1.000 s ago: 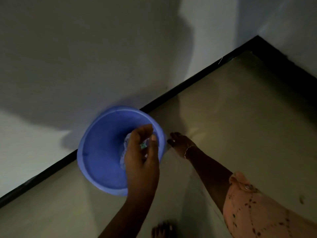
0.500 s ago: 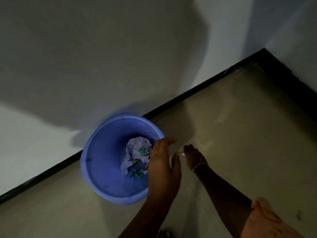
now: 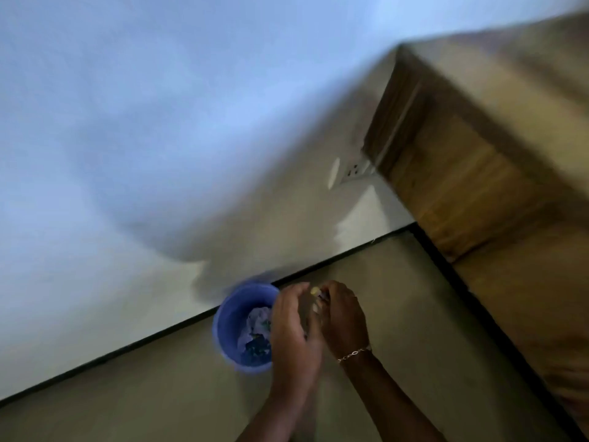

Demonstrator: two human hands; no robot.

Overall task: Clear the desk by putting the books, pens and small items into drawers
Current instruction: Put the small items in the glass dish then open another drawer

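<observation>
A blue plastic bin (image 3: 228,327) stands on the floor against the wall, with crumpled pale and dark paper (image 3: 256,333) inside it. My left hand (image 3: 293,327) hovers over the bin's right rim, fingers apart and curved, nothing visibly in it. My right hand (image 3: 344,317), with a chain bracelet at the wrist, is pressed against the left one just right of the bin, fingers curled. A small pale spot shows between the fingertips; blur hides whether it is an object or a nail. No desk items, books or pens are in view.
A wooden furniture side (image 3: 471,161) rises at the right, above a black skirting line. A white wall socket (image 3: 352,170) sits on the wall beside it. Beige floor (image 3: 430,314) lies right of the hands. The whole frame is motion-blurred.
The view has swung up and pulled away from the bin, so the wooden furniture now shows. My left hand left the bin's inside and my right hand came in to meet it.
</observation>
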